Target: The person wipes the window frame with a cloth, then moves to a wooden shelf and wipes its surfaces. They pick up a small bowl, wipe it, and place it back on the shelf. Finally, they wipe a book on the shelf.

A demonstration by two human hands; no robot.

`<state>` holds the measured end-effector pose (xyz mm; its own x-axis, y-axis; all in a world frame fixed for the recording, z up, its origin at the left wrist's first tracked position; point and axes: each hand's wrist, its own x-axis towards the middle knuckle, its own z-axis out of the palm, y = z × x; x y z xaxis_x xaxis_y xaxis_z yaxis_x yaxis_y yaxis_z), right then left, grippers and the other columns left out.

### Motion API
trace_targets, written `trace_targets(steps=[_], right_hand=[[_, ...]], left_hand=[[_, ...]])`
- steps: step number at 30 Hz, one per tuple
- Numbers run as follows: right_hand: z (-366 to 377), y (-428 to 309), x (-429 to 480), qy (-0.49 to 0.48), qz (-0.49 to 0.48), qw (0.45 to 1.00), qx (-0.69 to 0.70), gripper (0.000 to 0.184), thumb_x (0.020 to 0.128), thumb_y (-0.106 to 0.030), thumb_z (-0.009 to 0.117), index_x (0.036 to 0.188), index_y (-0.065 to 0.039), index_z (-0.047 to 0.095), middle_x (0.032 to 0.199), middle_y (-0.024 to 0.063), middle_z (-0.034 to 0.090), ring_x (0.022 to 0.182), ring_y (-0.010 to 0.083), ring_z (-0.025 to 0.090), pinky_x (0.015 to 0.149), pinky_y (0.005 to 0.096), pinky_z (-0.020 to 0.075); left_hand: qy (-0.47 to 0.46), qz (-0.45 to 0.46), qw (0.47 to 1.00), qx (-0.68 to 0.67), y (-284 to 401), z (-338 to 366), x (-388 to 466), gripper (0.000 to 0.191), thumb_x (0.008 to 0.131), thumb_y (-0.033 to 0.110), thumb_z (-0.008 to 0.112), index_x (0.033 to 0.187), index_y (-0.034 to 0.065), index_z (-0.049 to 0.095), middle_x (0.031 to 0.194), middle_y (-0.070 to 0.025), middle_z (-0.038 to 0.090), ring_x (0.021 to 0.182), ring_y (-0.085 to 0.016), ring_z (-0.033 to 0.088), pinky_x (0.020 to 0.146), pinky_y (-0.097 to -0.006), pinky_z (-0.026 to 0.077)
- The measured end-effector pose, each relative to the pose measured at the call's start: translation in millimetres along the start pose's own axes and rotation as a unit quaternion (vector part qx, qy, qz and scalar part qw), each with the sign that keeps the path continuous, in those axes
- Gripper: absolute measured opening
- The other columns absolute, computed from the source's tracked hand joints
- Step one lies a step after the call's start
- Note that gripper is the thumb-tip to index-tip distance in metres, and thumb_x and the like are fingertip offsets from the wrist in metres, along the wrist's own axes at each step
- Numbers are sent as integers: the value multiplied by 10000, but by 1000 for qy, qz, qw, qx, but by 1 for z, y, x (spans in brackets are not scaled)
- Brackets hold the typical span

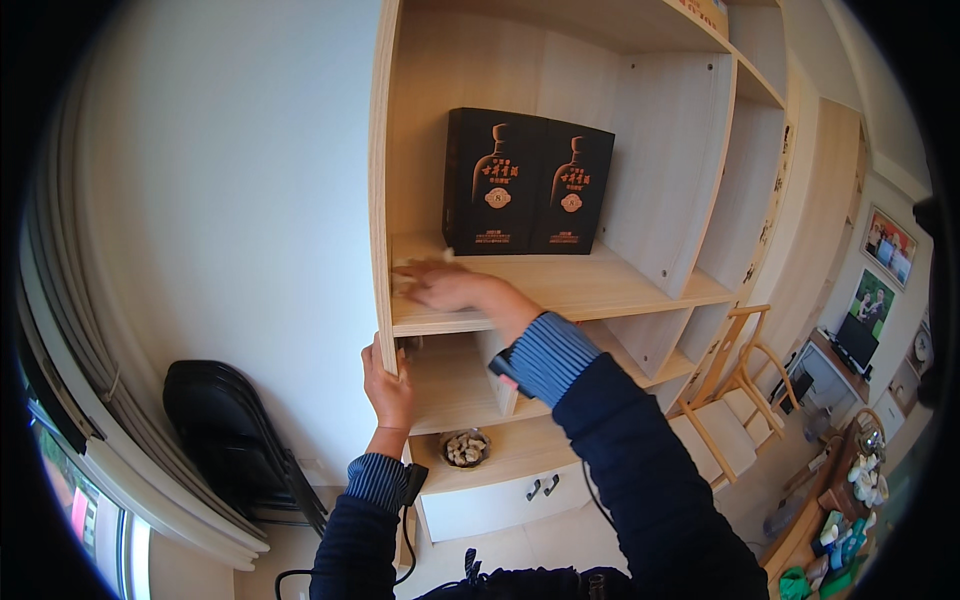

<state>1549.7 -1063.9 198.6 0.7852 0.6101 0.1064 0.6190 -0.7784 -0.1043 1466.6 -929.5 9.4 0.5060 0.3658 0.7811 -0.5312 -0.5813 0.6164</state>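
Note:
My left hand [388, 386] grips the lower part of the side panel [381, 225] of a light wooden shelf unit. My right hand [439, 285] is blurred and lies over the left end of a shelf board [600, 289], close to the side panel. Something pale, perhaps a cloth, shows at its fingers; what it is cannot be made out. Behind it, on the same board, stands a black box [529, 184] with bottle pictures and writing on its front.
Below are smaller compartments and a glass bowl [465, 448] of pale lumpy pieces on a white-drawered cabinet [495, 510]. Folded black chairs [225, 435] lean at the left wall by a curtain [82, 300]. Wooden chairs [720, 435] and a cluttered table [810, 495] stand right.

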Motion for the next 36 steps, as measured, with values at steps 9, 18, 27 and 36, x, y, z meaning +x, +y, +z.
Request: trace_targets(steps=[9, 18, 27, 36], right_hand=[[3, 0, -97, 61, -219, 973, 48, 519, 1079, -351, 494, 1542, -124, 438, 1575, 199, 435, 1463, 370, 392, 1207, 446, 313], [-11, 50, -75, 37, 3, 996, 84, 547, 1052, -437, 479, 1499, -123, 497, 1546, 184, 486, 1423, 365, 461, 1190, 406, 350], [4, -29, -54, 36, -79, 993, 75, 632, 1060, -445, 441, 1527, -20, 410, 1557, 250, 434, 1438, 408, 415, 1191, 444, 330], [-11, 22, -4, -28, 24, 999, 9, 679, 1055, -499, 432, 1610, -127, 314, 1689, 185, 230, 1549, 358, 246, 1247, 437, 250]], left_hand=[[2, 13, 1000, 4, -3, 0, 1, 485, 951, 53, 652, 1416, 5, 522, 1165, -191, 568, 1004, -418, 615, 865, -454, 535], [-5, -5, 1000, -11, 0, -1, -2, 486, 936, 16, 644, 1406, 7, 522, 1130, -191, 557, 973, -426, 600, 868, -447, 523], [9, 15, 1000, -21, 0, 0, -1, 446, 927, 6, 627, 1364, 15, 540, 1088, -194, 540, 942, -446, 581, 849, -462, 513], [-5, 25, 1000, -18, 2, -5, 1, 310, 937, 26, 615, 1240, -10, 561, 1079, -209, 538, 943, -469, 574, 838, -475, 509]])
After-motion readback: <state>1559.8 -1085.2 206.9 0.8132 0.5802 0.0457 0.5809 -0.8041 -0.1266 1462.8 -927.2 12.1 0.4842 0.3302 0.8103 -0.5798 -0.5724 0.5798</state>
